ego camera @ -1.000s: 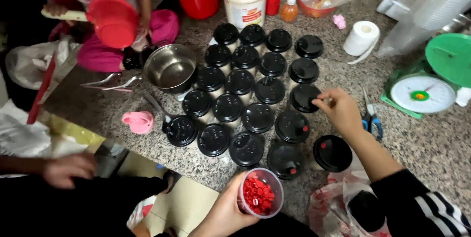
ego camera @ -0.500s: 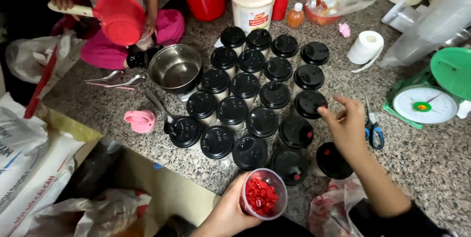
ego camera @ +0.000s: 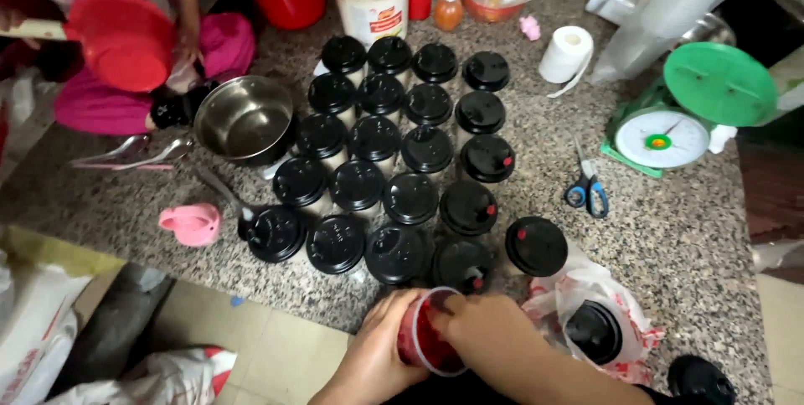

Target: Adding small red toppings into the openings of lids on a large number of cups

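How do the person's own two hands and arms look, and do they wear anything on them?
Both hands are bare: no gloves, and no rings or watch that I can see. The left hand and its forearm show no sleeve. The right hand also has a bare forearm up to the bottom edge of the picture; a sleeve, if there is one, is out of view.

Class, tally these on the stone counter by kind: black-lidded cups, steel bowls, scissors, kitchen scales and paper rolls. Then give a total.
Black-lidded cups: 22, one of them inside the plastic bag
Steel bowls: 1
Scissors: 1
Kitchen scales: 1
Paper rolls: 1
Total: 26
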